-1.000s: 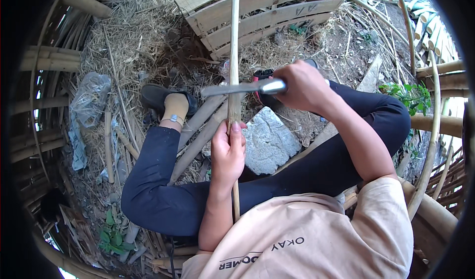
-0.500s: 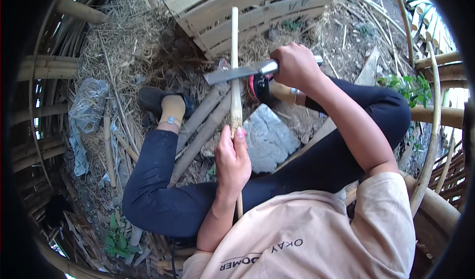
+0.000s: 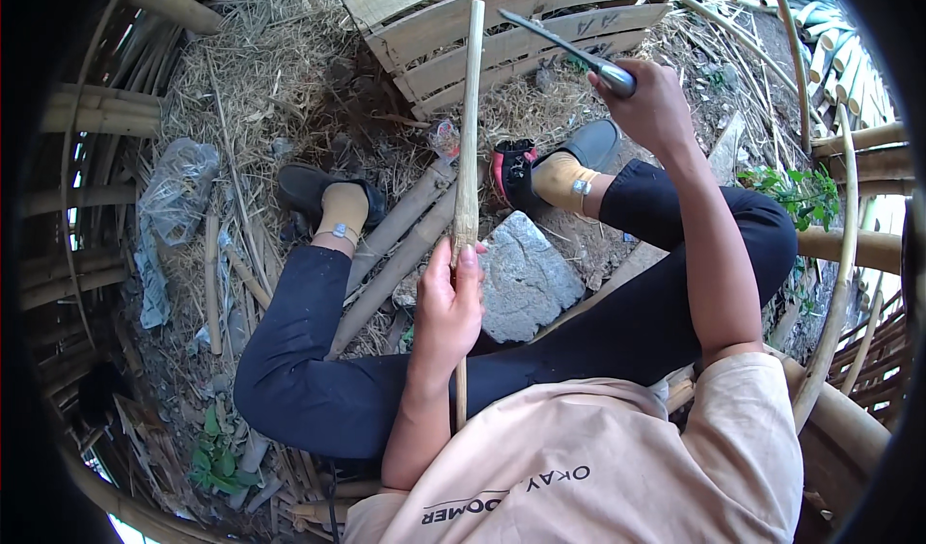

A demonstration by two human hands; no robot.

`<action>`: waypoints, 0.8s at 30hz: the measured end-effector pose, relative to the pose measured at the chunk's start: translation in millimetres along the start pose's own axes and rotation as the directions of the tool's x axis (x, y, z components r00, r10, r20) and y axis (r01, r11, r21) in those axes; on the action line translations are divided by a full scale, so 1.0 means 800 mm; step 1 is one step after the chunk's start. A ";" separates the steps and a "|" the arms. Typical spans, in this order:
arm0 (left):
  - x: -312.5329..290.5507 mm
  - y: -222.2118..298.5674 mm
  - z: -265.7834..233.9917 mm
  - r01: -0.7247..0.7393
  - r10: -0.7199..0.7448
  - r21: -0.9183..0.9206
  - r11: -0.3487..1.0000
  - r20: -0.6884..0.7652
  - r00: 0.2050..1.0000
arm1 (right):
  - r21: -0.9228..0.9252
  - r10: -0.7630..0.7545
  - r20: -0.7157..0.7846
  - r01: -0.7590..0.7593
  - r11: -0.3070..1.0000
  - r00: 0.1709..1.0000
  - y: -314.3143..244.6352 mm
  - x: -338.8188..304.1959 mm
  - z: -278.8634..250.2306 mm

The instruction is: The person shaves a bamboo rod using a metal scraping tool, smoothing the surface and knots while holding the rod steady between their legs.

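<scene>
My left hand point(image 3: 451, 293) is wrapped round a pale wooden stick point(image 3: 470, 129), the thumb lying along it at a rough joint. The stick stands nearly straight up the view, its lower end running back along my forearm to my shirt. My right hand point(image 3: 648, 105) grips a large knife point(image 3: 555, 40) by its rounded, silvery handle end. The blade points up and left and is seen nearly edge-on, apart from the stick. Below the stick, between my legs, lies a grey stone block point(image 3: 529, 279).
A slatted wooden crate point(image 3: 453, 47) stands ahead. Two bamboo poles point(image 3: 410, 240) lie between my feet. A clear plastic bag point(image 3: 180, 192) is at left on straw-strewn ground. Cut bamboo point(image 3: 844, 57) is piled far right; bamboo rails point(image 3: 854, 250) flank the right side.
My right hand has lifted the knife off the stick, up and to the right, turning the blade to point away. My left hand keeps its hold; the stick's top has tilted slightly right.
</scene>
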State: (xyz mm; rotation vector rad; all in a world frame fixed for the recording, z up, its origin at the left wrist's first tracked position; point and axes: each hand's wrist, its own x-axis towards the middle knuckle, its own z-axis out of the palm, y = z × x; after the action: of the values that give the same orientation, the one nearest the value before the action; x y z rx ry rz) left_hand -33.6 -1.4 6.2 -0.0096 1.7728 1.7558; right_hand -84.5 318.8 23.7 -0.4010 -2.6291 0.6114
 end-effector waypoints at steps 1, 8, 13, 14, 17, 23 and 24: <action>-0.002 0.001 -0.002 -0.029 0.028 0.063 0.998 0.010 1.000 | -0.011 -0.037 0.002 0.037 0.999 0.999 -0.002 0.000 -0.002; -0.037 0.011 -0.053 0.183 -0.261 0.228 0.956 0.388 0.884 | 0.057 0.083 0.046 -0.086 0.995 0.995 -0.019 -0.001 -0.048; -0.031 0.010 -0.039 0.202 -0.237 0.154 0.967 0.263 0.935 | 0.104 0.032 -0.034 -0.029 0.994 0.999 -0.008 -0.003 -0.054; -0.029 0.008 -0.038 0.178 -0.199 0.107 0.978 0.235 0.951 | 0.103 0.036 -0.019 -0.034 0.994 0.999 -0.011 -0.004 -0.057; -0.019 0.019 -0.036 0.052 -0.052 0.009 0.999 0.157 0.986 | 0.149 0.007 -0.016 -0.005 0.989 1.000 -0.019 -0.009 -0.053; 0.016 0.086 -0.025 -0.217 0.223 -0.070 0.974 0.088 0.971 | 0.265 -0.096 0.016 0.089 0.960 0.995 -0.034 -0.019 -0.052; 0.022 0.093 -0.024 -0.227 0.236 -0.114 0.967 0.073 0.969 | 0.273 -0.090 0.048 0.073 0.959 0.995 -0.040 -0.020 -0.055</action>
State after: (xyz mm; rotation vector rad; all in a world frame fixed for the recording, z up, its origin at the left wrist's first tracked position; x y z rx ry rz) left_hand -87.7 -2.9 63.2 0.2351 1.6731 1.9815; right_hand -56.5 301.3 69.7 -0.1923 -2.5531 0.9544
